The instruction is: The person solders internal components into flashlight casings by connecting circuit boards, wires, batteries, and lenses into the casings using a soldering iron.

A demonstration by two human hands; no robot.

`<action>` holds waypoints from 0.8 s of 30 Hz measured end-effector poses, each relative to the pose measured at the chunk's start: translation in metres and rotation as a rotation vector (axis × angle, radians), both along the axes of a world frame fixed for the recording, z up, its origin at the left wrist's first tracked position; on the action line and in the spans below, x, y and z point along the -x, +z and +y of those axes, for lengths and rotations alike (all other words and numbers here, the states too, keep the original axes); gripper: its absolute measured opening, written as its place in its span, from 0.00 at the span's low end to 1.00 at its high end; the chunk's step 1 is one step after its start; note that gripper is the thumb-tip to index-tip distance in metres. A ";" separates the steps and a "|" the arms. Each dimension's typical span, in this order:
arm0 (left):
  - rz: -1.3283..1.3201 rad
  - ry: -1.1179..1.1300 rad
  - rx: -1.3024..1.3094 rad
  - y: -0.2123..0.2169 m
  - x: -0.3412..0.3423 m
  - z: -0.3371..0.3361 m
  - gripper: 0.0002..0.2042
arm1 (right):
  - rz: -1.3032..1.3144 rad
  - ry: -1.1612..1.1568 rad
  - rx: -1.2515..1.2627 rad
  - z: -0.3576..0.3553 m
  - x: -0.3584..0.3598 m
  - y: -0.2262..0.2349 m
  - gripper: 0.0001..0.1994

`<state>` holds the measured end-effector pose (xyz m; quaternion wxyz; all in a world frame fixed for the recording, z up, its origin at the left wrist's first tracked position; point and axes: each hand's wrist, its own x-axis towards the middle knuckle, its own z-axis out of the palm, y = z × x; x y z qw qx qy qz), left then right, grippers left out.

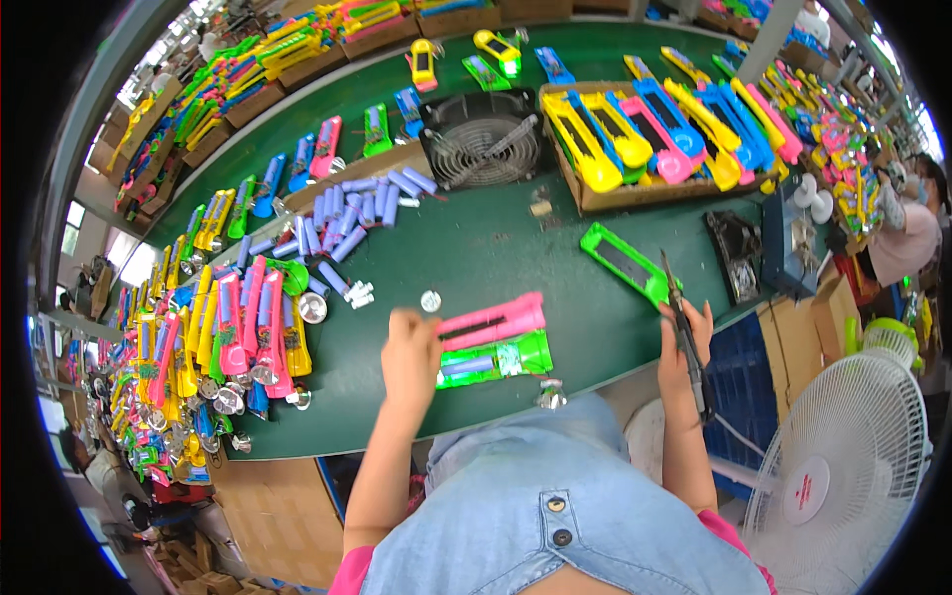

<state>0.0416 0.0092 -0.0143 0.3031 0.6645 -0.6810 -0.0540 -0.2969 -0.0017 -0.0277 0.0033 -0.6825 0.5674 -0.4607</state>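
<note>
My right hand [694, 337] is wrapped round a dark soldering iron [687, 342], its tip pointing away from me. Beyond that hand lies an empty green plastic casing [625, 260], its near end close to the fingers. My left hand [409, 359] has its fingers curled together at the left end of a pink casing [506, 319]; what they pinch is hidden. Along the pink casing's near side lies a green casing [526, 355] with a purple battery [466, 368] in it. A shiny lamp reflector [551, 395] sits by its right end, at the table edge.
Loose purple batteries [347, 213] lie in a heap beyond my left hand. Part-assembled casings [233, 327] crowd the left. A carton [595, 201] of colourful casings and a black fan [483, 139] stand at the back. On the right are a blue soldering station [790, 238] and a white fan [843, 466].
</note>
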 end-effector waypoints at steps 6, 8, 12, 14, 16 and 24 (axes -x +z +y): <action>0.161 -0.369 -0.081 -0.015 -0.004 0.049 0.18 | 0.071 0.020 -0.071 -0.014 -0.004 0.011 0.25; 0.161 -0.371 0.037 -0.028 -0.009 0.042 0.13 | 0.080 0.023 -0.096 -0.019 -0.004 0.011 0.27; 0.156 -0.416 -0.123 0.047 -0.028 0.001 0.13 | 0.125 -0.011 -0.078 -0.023 0.001 0.001 0.28; 0.032 -0.292 -0.018 0.088 -0.056 -0.037 0.12 | 0.097 -0.065 -0.158 -0.023 0.000 -0.004 0.27; -0.086 -0.246 0.236 0.112 -0.092 -0.090 0.19 | 0.100 -0.066 -0.168 -0.026 -0.006 -0.002 0.26; -0.202 0.217 0.302 0.036 -0.179 -0.345 0.19 | 0.155 -0.119 -0.140 -0.026 -0.006 -0.008 0.27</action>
